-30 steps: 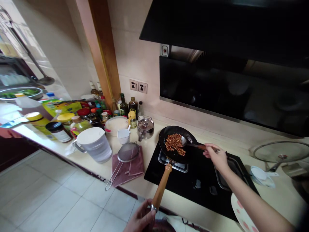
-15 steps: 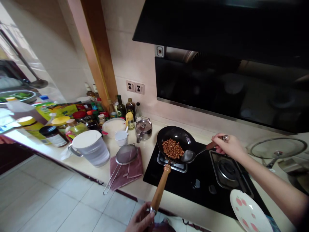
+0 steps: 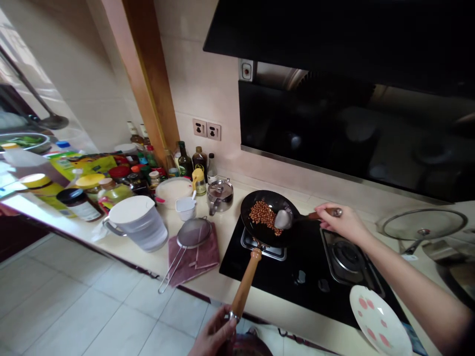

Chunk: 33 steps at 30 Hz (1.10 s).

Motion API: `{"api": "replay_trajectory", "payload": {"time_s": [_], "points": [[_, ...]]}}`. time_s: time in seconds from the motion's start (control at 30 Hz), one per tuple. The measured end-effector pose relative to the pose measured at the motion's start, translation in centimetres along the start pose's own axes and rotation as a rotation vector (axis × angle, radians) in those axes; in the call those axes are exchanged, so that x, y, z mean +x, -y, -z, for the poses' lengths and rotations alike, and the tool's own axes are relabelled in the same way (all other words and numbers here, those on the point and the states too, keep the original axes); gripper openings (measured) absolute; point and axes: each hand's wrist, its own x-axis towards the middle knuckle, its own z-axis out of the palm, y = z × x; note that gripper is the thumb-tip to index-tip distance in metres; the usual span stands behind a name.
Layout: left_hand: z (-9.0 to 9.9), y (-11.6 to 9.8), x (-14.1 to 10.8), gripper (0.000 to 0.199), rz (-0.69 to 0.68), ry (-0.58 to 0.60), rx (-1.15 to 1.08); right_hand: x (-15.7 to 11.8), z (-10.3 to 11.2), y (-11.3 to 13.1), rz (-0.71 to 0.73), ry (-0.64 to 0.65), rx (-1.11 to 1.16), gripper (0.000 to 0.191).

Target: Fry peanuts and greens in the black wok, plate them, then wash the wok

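- Currently my right hand [image 3: 339,220] is closed around the brown handle of a spatula [image 3: 284,220], the forearm slanting in from the lower right.
- My left hand [image 3: 217,331] comes up from the bottom edge, fingers wrapped around the end of the wooden pan handle [image 3: 245,284].
- The black pan [image 3: 274,197] sits over the left burner of the hob [image 3: 274,282]; brown nuts [image 3: 262,213] lie inside, with the spatula's head against them.
- To the right, a plate with pink spots [image 3: 382,321] overlaps the hob's front corner, below my forearm, and a glass lid [image 3: 404,225] is farther back.
- Left of the hob, the pale counter [image 3: 306,326] bears a strainer [image 3: 193,232] on a folded mauve cloth [image 3: 208,252], a water pitcher [image 3: 143,225] and a metal teapot [image 3: 220,195].
- Behind, two sockets [image 3: 207,129] are set in the tiled wall [image 3: 200,79]; a dark range hood [image 3: 315,34] hangs above, and pale tiles cover the floor [image 3: 92,306].
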Motion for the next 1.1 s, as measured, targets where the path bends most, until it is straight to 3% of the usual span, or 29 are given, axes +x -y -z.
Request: {"api": "replay_trajectory", "payload": {"time_s": [0.1, 0.23, 0.3, 0.37, 0.43, 0.53, 0.63, 0.7, 0.77, 0.87, 0.97, 1.1], "points": [[0.0, 0.0, 0.0, 0.044, -0.020, -0.004, 0.007, -0.3, 1.1, -0.7, -0.073, -0.028, -0.065, 0.016], [-0.2, -0.1, 0.0, 0.046, -0.003, -0.044, 0.014, -0.4, -2.9, -2.4, -0.114, -0.089, 0.203, 0.020], [-0.2, -0.2, -0.1, 0.046, 0.004, -0.043, 0.018, -0.6, -5.0, -2.7, -0.072, -0.063, 0.304, 0.023], [-0.2, -0.4, -0.2, 0.045, 0.010, -0.020, 0.009, -0.8, -5.7, -2.8, -0.003, 0.000, 0.299, 0.026], [-0.1, -0.4, -0.2, 0.043, 0.017, -0.010, -0.008, -1.1, -4.6, -2.7, 0.083, 0.051, 0.211, 0.027], [0.1, 0.1, 0.2, 0.044, -0.002, -0.061, -0.032, -0.8, -1.3, -3.1, 0.163, 0.042, 0.018, 0.027], [0.5, 1.0, 0.7, 0.044, -0.034, -0.098, -0.080, 0.3, 1.5, -4.7, 0.118, -0.030, -0.037, 0.028], [0.7, 1.6, 1.1, 0.043, -0.051, -0.085, -0.104, 1.3, 1.6, -6.2, 0.048, -0.085, 0.057, 0.029], [0.9, 1.9, 1.3, 0.041, -0.069, -0.063, -0.108, 2.0, 0.2, -7.9, -0.021, -0.138, 0.248, 0.031], [1.1, 2.0, 1.3, 0.040, -0.085, -0.053, -0.106, 2.0, -3.7, -9.5, -0.064, -0.148, 0.503, 0.041], [1.0, 1.4, 0.8, 0.042, -0.066, -0.069, -0.077, 0.2, -6.9, -9.5, -0.046, -0.107, 0.570, 0.049], [1.0, 0.5, 0.3, 0.045, -0.029, -0.038, 0.021, -4.5, -7.0, -8.1, 0.120, -0.048, 0.456, 0.039]]}}
